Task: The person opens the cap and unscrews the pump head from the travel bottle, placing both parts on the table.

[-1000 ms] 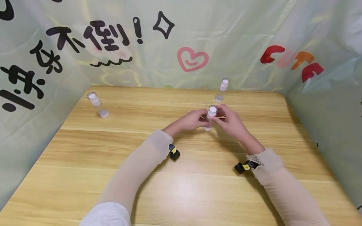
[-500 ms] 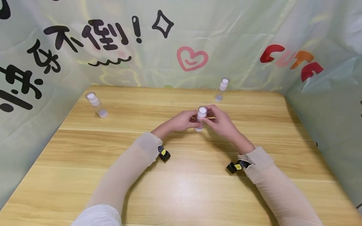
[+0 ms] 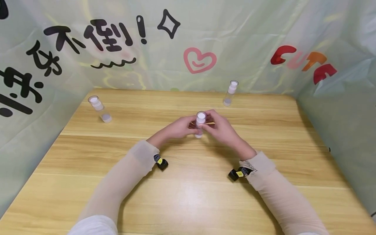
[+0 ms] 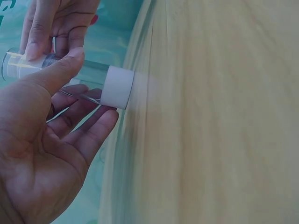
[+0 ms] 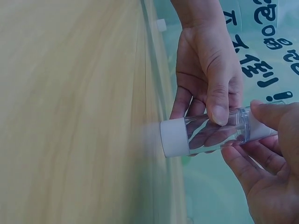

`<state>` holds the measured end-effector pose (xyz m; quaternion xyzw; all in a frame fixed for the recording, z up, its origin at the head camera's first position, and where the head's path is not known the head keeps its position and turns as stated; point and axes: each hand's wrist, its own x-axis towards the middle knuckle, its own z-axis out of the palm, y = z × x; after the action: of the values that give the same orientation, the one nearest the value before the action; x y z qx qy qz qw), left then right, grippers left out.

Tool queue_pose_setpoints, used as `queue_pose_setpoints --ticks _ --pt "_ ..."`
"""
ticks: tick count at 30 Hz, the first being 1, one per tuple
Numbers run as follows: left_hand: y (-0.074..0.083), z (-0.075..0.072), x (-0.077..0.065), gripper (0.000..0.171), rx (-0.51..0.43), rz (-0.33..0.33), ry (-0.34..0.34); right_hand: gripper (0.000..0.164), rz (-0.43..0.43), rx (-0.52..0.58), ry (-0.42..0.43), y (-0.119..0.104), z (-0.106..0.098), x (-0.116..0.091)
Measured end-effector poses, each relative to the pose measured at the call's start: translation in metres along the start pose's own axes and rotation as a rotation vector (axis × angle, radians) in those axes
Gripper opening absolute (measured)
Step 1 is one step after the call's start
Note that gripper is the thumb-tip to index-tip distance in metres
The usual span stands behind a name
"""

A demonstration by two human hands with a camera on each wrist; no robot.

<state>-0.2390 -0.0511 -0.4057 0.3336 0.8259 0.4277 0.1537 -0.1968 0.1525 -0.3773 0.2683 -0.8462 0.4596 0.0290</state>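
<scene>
Both hands hold a clear cylindrical bottle (image 3: 201,119) with a white base and a white top part under a clear cover. It stands upright near the middle of the table, its white base (image 5: 174,137) right at the wood in the right wrist view. My left hand (image 3: 180,128) grips the clear body low down, thumb on one side and fingers on the other. Higher up, around the white top part, the fingers and thumb of my right hand (image 3: 222,130) pinch the bottle. In the left wrist view the left thumb covers part of the body.
A similar bottle (image 3: 100,108) stands at the far left of the wooden table (image 3: 188,195). Another similar bottle (image 3: 230,93) is near the back edge, behind the right hand. A pale printed curtain (image 3: 241,42) encloses the back and sides.
Both hands have moved left across the table together, carrying the bottle between them. The two other bottles stay in place, and both hands keep their hold.
</scene>
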Motion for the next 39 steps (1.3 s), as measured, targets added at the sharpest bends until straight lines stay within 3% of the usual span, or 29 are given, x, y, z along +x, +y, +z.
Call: queue_pose_setpoints --ticks 12,22,28,34,39 --pt "-0.005 -0.005 -0.02 0.037 -0.053 -0.043 0.019 0.035 0.015 0.015 -0.035 -0.008 0.015 0.004" --pt "-0.007 -0.005 -0.033 0.043 -0.107 -0.028 0.04 0.036 0.023 0.027 -0.057 -0.013 0.024 0.004" --pt "-0.011 -0.003 -0.037 0.049 -0.163 -0.01 0.037 0.038 0.011 0.038 -0.068 -0.015 0.025 0.004" --pt "-0.015 -0.003 -0.039 0.052 -0.264 -0.008 0.034 0.04 -0.003 -0.032 -0.052 -0.018 0.024 0.005" --pt "-0.017 -0.003 -0.04 0.048 -0.277 -0.005 0.062 0.042 0.005 -0.041 -0.063 -0.02 0.023 0.008"
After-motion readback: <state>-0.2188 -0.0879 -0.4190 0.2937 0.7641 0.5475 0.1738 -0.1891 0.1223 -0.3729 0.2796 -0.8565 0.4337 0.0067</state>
